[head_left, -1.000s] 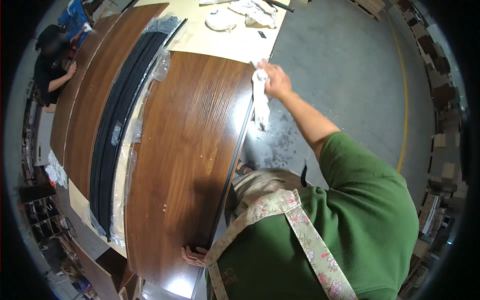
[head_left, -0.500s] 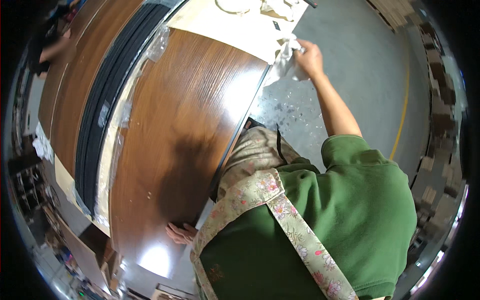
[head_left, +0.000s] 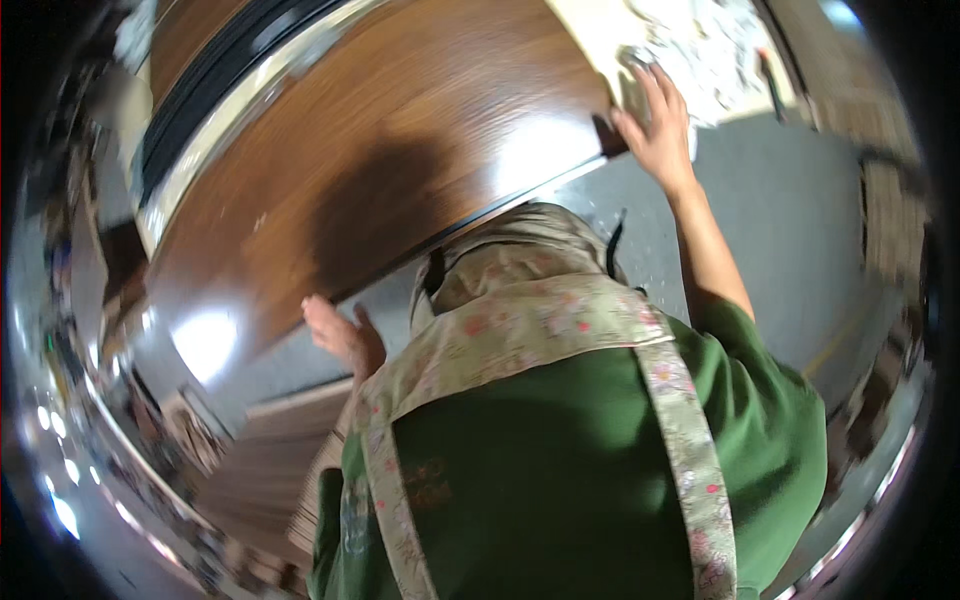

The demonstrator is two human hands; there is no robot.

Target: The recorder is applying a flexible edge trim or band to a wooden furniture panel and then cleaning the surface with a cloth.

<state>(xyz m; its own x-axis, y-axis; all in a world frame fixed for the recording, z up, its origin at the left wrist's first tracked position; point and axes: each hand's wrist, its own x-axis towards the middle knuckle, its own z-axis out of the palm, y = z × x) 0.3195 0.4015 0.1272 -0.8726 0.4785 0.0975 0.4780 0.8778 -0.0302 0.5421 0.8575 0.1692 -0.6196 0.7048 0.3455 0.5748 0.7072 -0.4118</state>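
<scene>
A long brown wood-grain panel [head_left: 450, 110] lies across in front of me, with a dark strip along its near edge. My left hand [head_left: 342, 335] is at that edge towards the left, open with its fingers stretched out; I cannot tell whether it touches the panel. At the panel's right end, my right hand [head_left: 662, 135] has its thumb and fingers apart, open. A small grey rounded object [head_left: 636, 58], blurred, is by its fingertips. Crumpled white material [head_left: 700, 50] lies beyond that hand on the pale board [head_left: 590, 30].
Black strips [head_left: 215, 85] run behind the panel on the left. A dark, narrow tool [head_left: 771, 85] with a red part lies at the pale board's right side. Stacked brown boards [head_left: 265, 455] stand at lower left. Grey floor [head_left: 770, 190] shows to my right.
My view has turned, so the panel now lies more crosswise. The white cloth has left my right hand, which has moved to the panel's end. My left hand has risen off the panel's surface.
</scene>
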